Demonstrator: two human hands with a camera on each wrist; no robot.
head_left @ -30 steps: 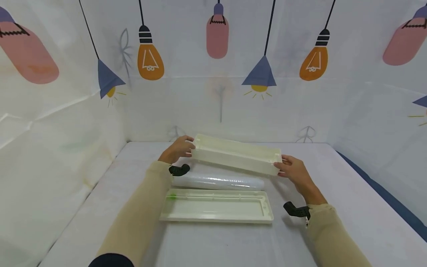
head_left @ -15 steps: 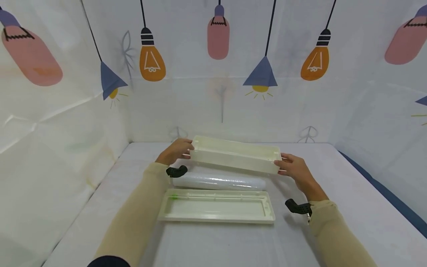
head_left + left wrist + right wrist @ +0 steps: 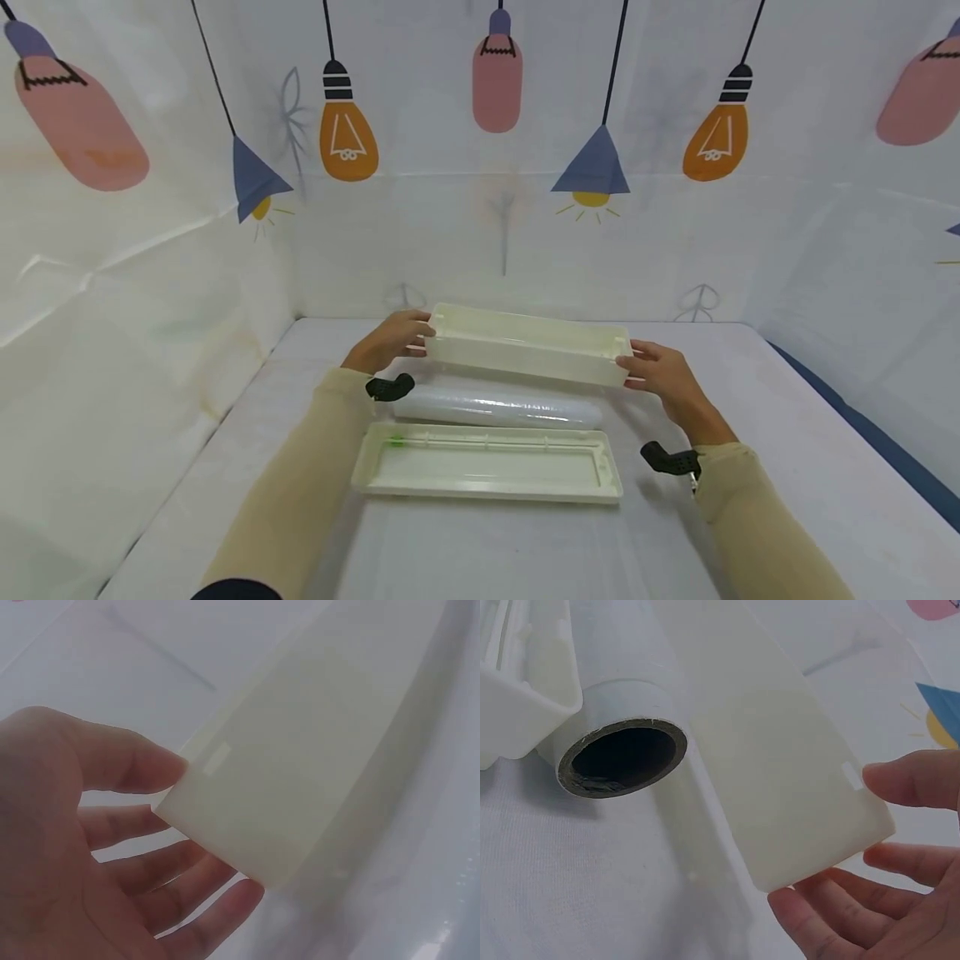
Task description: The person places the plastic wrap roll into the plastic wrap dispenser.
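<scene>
A long cream plastic box, its hollow side showing, is held by its two ends in the head view, its right end slightly lower. My left hand grips the left end; in the left wrist view the thumb lies at the upper edge and the fingers at the end wall. On the right end is my right hand, thumb on the side and fingertips along the bottom edge. Just nearer lies a roll of plastic wrap, whose hollow core end faces the right wrist camera.
In front of the roll lies a shallow cream lid with a raised rim and a small green mark at its upper left. White tabletop surrounds everything. A wall sheet printed with lamps stands behind.
The box's right end has come up slightly in the view, both hands still on it. The whole scene shifts a little as the head moves. Roll and lid stay in place.
</scene>
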